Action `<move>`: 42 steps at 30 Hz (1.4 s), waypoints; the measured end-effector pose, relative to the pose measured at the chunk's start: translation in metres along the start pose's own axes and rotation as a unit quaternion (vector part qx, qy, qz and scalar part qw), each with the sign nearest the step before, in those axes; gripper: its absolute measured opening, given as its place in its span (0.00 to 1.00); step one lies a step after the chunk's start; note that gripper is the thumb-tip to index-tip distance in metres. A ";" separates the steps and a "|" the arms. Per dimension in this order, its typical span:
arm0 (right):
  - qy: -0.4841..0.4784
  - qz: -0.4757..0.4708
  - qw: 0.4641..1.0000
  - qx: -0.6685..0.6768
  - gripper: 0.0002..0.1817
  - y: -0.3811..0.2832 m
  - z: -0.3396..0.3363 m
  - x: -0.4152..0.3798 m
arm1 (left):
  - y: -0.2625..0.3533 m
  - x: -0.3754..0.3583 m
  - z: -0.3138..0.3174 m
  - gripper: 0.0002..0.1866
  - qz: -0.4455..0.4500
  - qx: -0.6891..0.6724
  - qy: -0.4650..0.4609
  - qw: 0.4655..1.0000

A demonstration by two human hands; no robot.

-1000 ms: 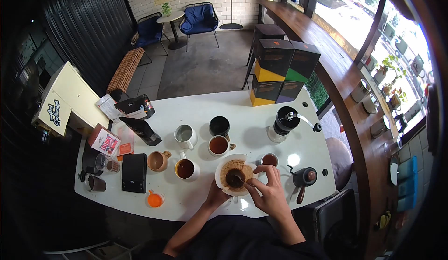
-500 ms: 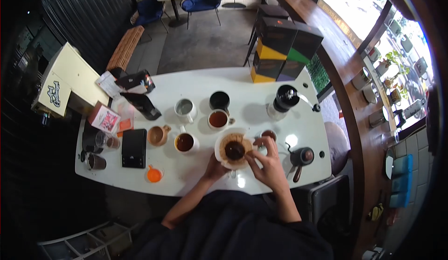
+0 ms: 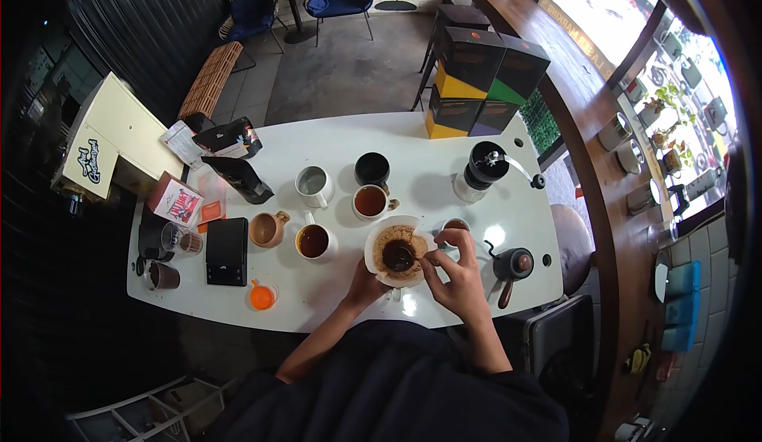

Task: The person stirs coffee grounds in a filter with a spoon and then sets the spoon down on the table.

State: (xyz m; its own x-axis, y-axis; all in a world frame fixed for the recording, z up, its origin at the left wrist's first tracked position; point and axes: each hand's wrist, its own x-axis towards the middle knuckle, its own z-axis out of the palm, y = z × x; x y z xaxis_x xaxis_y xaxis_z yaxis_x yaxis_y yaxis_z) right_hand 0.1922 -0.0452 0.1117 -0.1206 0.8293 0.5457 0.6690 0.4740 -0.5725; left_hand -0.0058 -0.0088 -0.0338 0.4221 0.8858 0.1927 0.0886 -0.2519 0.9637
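Observation:
My left hand is closed around the lower left side of a white coffee dripper, holding it near the table's front edge. Inside it sits a paper filter with brown grounds on its walls and dark wet coffee at the bottom. At the dripper's right rim, my right hand pinches the filter's edge, though the fingers partly hide the contact. Just beyond that hand stands a small cup, partly covered. A mug of reddish-brown drink and a white mug of dark drink are near the dripper.
On the white table are a hand grinder, a kettle-like pot with wooden handle, a black scale, an orange scoop and a tan cup. Stacked boxes stand at the far right; black pouches lie left.
Both hands stay at the dripper. My right fingers have shifted slightly at its right rim, and the dark coffee surface inside looks a little different. The view has tilted slightly.

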 end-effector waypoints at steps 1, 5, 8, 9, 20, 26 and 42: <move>-0.003 -0.002 1.000 -0.007 0.07 0.001 0.001 0.000 | 0.001 0.001 0.000 0.37 0.000 0.002 0.001 1.000; -0.024 -0.005 0.999 -0.026 0.07 -0.002 0.000 -0.001 | 0.005 0.000 0.004 0.36 -0.036 -0.065 0.034 0.997; -0.012 -0.008 1.000 -0.011 0.07 -0.004 -0.001 -0.001 | 0.011 0.003 0.004 0.36 0.005 -0.021 0.036 0.999; -0.012 -0.010 1.000 -0.011 0.07 -0.004 -0.002 0.000 | 0.012 0.003 0.004 0.36 0.006 -0.020 0.037 0.999; -0.019 -0.002 1.000 -0.006 0.08 -0.006 -0.002 -0.004 | 0.017 0.002 0.005 0.37 0.005 -0.041 0.045 0.998; -0.058 -0.015 0.998 0.002 0.07 -0.007 -0.005 -0.002 | 0.008 -0.001 0.002 0.41 -0.051 -0.063 0.003 0.997; -0.049 -0.002 0.999 0.009 0.07 -0.007 -0.003 0.001 | 0.017 0.001 0.004 0.34 -0.013 -0.038 0.041 0.998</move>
State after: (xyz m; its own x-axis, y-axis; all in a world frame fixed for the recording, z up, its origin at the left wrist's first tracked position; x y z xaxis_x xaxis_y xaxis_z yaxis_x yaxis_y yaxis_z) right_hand 0.1896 -0.0490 0.1182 -0.1955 0.8516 0.4863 0.6544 0.4826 -0.5821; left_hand 0.0002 -0.0136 -0.0179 0.3441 0.9217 0.1788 0.0285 -0.2006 0.9793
